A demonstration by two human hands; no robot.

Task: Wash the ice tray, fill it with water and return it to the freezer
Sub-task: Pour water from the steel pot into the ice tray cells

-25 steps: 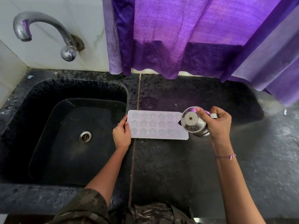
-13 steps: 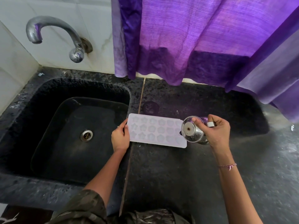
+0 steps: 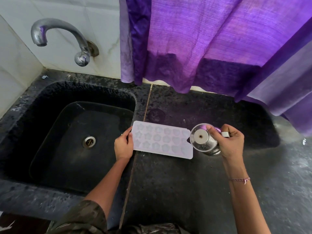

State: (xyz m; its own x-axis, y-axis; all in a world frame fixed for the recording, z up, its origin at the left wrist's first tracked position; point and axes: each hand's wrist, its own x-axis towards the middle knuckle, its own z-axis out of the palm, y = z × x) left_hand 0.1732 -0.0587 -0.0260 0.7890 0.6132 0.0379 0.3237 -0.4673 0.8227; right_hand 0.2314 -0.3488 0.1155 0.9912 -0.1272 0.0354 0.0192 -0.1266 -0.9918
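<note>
Little was altered over the last second: the ice tray (image 3: 162, 140) was kept flat on the worktop (image 3: 185, 191), just right of the sink (image 3: 76, 85).

Its end nearest the sink was pinched at the edge by the left hand (image 3: 124, 146). At the end farthest from the sink a steel cup (image 3: 204, 141) was gripped by the right hand (image 3: 233, 142), fingers curled round it, and was held tipped as before. No stream could be made out and the moulds' water level could not be told, so filling was judged unfinished.

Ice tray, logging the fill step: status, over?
Left hand holds ice tray, left end. Right hand grips steel vessel, tipped over tray's right end. Tray on counter. Nothing blocking.
</note>
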